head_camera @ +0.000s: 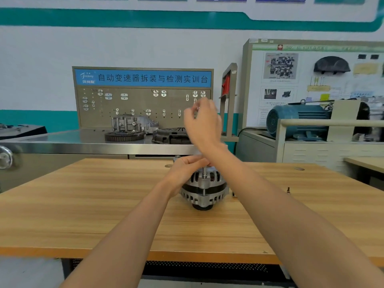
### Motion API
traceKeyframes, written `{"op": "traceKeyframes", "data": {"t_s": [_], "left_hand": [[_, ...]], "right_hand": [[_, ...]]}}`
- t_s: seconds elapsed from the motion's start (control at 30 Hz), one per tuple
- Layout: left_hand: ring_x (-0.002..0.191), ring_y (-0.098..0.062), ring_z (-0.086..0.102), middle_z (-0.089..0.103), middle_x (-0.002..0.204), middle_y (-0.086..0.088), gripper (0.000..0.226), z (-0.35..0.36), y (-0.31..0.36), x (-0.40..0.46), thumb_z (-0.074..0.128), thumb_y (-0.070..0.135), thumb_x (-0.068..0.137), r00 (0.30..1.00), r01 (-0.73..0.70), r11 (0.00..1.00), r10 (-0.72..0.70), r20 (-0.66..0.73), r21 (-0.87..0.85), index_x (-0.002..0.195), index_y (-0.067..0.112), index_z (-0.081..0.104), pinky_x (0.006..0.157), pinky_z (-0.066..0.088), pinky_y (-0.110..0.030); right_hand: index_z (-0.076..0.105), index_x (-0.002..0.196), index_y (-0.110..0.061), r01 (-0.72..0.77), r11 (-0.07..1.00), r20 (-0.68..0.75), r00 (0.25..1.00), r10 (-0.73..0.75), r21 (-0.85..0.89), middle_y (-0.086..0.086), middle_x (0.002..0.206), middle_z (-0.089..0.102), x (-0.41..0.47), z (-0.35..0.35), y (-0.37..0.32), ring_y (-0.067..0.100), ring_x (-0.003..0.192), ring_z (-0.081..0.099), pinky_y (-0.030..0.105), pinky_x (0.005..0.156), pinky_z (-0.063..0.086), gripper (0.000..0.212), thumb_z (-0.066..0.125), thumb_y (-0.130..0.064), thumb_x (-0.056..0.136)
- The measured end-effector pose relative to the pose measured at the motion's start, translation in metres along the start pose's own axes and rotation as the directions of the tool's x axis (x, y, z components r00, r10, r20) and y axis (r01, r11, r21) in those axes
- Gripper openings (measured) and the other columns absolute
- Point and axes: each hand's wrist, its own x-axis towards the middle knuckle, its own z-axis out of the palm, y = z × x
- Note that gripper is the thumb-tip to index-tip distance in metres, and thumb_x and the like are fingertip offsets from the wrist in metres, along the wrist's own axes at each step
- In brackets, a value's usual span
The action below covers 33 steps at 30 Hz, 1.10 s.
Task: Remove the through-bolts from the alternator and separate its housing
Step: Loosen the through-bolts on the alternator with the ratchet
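Silver-and-black alternator (204,189), wood-grain tan table (104,204), blue motor (297,119), teal-striped wall (124,18)

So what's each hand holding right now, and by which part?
The left hand grips the alternator by its upper housing. The right hand is raised with something small and shiny at its fingertips; what it is cannot be told.

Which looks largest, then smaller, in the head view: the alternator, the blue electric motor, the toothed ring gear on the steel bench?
1. Blue electric motor, though it stands farther back.
2. Alternator, partly hidden by the left hand, and toothed ring gear: these look alike, and the gear is farther away, so I leave them unranked.
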Motion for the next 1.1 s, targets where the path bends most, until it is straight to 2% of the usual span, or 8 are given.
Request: {"op": "traceKeyframes", "data": {"t_s": [0.07, 0.2, 0.4, 0.57, 0.67, 0.83, 1.0, 1.1], "left_hand": [[0.088, -0.001, 0.065, 0.074, 0.083, 0.012, 0.027, 0.003, -0.003, 0.003, 0.063, 0.014, 0.089, 0.998, -0.007, 1.000, 0.008, -0.057, 0.010, 0.070, 0.030, 0.076, 0.099, 0.042, -0.034], [0.076, 0.007, 0.066, 0.073, 0.075, 0.015, 0.036, 0.007, -0.003, 0.004, 0.063, 0.012, 0.088, 0.997, -0.017, 1.000, 0.019, -0.071, 0.024, 0.063, 0.036, 0.075, 0.084, 0.043, -0.027], [0.115, -0.012, 0.060, 0.073, 0.105, 0.006, 0.016, 0.000, 0.003, 0.001, 0.068, 0.039, 0.081, 0.999, -0.007, 1.000, 0.007, 0.042, 0.013, 0.088, 0.028, 0.078, 0.112, 0.032, -0.042], [0.113, -0.010, 0.061, 0.074, 0.102, 0.008, 0.013, 0.001, 0.001, 0.001, 0.067, 0.037, 0.084, 1.000, 0.009, 0.999, -0.010, 0.012, 0.041, 0.085, 0.029, 0.077, 0.109, 0.034, -0.037], [0.098, -0.001, 0.065, 0.075, 0.090, 0.012, 0.020, 0.004, -0.003, 0.003, 0.067, 0.025, 0.087, 0.998, -0.016, 1.000, 0.017, -0.056, 0.027, 0.072, 0.034, 0.077, 0.096, 0.042, -0.026], [0.063, 0.003, 0.064, 0.070, 0.064, 0.013, 0.039, 0.010, -0.007, 0.004, 0.062, 0.004, 0.088, 0.987, -0.036, 0.999, 0.040, -0.154, 0.029, 0.056, 0.025, 0.070, 0.055, 0.044, -0.008], [0.102, 0.000, 0.064, 0.074, 0.095, 0.012, 0.015, 0.008, -0.002, 0.001, 0.063, 0.031, 0.090, 0.998, -0.028, 0.999, 0.030, -0.046, 0.045, 0.082, 0.029, 0.076, 0.096, 0.041, -0.026], [0.111, -0.009, 0.061, 0.074, 0.101, 0.009, 0.017, 0.008, 0.000, -0.001, 0.065, 0.040, 0.086, 0.999, -0.020, 0.998, 0.022, -0.023, 0.062, 0.085, 0.027, 0.077, 0.103, 0.036, -0.034]], "right_hand": [[0.050, 0.109, -0.009, 0.072, 0.883, -0.066, 0.991, -0.116, -0.465, 0.008, 0.107, 0.052, -0.007, 0.006, 0.008, 0.024, 0.105, 0.046, 0.041, 0.104, 0.027, 0.032, 0.050, -0.026, 0.082], [0.045, 0.124, -0.008, -0.009, 0.852, -0.093, 0.995, -0.046, -0.523, 0.013, 0.124, 0.047, -0.006, 0.007, 0.010, 0.031, 0.124, 0.036, 0.048, 0.114, 0.010, 0.050, 0.052, -0.030, 0.080], [0.051, 0.087, -0.011, -0.149, 0.917, 0.101, 0.988, 0.120, 0.371, -0.003, 0.086, 0.049, 0.005, -0.005, 0.003, 0.010, 0.080, 0.048, 0.020, 0.072, 0.042, 0.009, 0.046, -0.014, 0.093], [0.052, 0.076, -0.013, -0.288, 0.761, 0.188, 0.957, 0.219, 0.582, -0.004, 0.080, 0.052, 0.007, -0.013, -0.003, 0.003, 0.075, 0.047, 0.013, 0.063, 0.036, 0.022, 0.040, -0.010, 0.094], [0.051, 0.098, -0.010, 0.012, 0.999, 0.051, 0.999, -0.014, 0.032, 0.000, 0.096, 0.051, -0.002, -0.004, 0.003, 0.015, 0.093, 0.049, 0.027, 0.092, 0.040, 0.012, 0.047, -0.017, 0.089], [0.043, 0.124, -0.005, 0.061, 0.834, -0.057, 0.992, -0.110, -0.548, 0.014, 0.122, 0.045, -0.009, 0.006, 0.008, 0.033, 0.122, 0.036, 0.045, 0.119, 0.004, 0.051, 0.052, -0.028, 0.079], [0.055, 0.093, -0.009, -0.015, 0.990, -0.070, 0.997, 0.025, 0.140, -0.001, 0.096, 0.049, -0.002, -0.003, 0.004, 0.017, 0.101, 0.044, 0.030, 0.092, 0.035, 0.010, 0.051, -0.016, 0.087], [0.047, 0.069, -0.011, -0.387, 0.587, 0.244, 0.919, 0.310, 0.711, -0.002, 0.077, 0.055, 0.012, -0.020, 0.002, 0.008, 0.079, 0.053, 0.023, 0.075, 0.043, 0.020, 0.043, -0.009, 0.089]]}}
